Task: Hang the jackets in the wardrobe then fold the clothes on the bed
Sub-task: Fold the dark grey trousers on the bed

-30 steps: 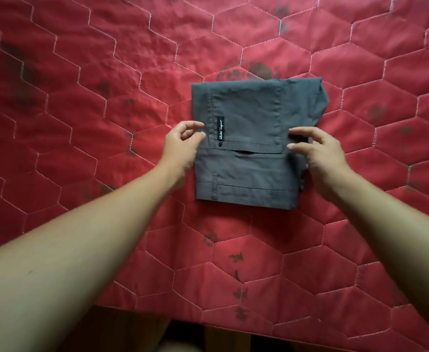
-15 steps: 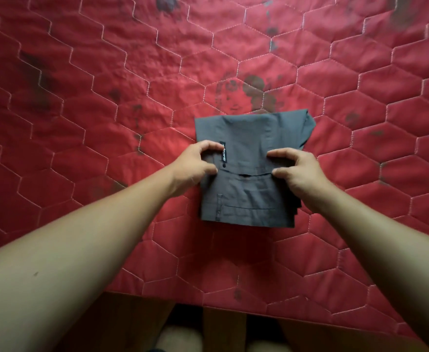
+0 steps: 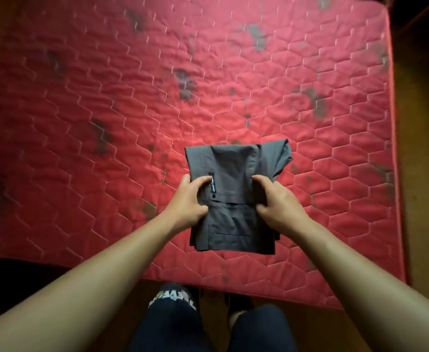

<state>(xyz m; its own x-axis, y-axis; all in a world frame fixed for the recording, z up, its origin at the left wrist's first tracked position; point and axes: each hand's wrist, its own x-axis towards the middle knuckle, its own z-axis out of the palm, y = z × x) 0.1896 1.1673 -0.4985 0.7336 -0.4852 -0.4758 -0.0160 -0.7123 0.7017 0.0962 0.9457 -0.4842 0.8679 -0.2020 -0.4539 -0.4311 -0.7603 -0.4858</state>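
The red quilted mattress fills most of my view. The folded grey garment sits toward its near edge, right of middle. My left hand grips the garment's left side and my right hand grips its right side, fingers curled over the cloth. A small black label lies beside my left thumb.
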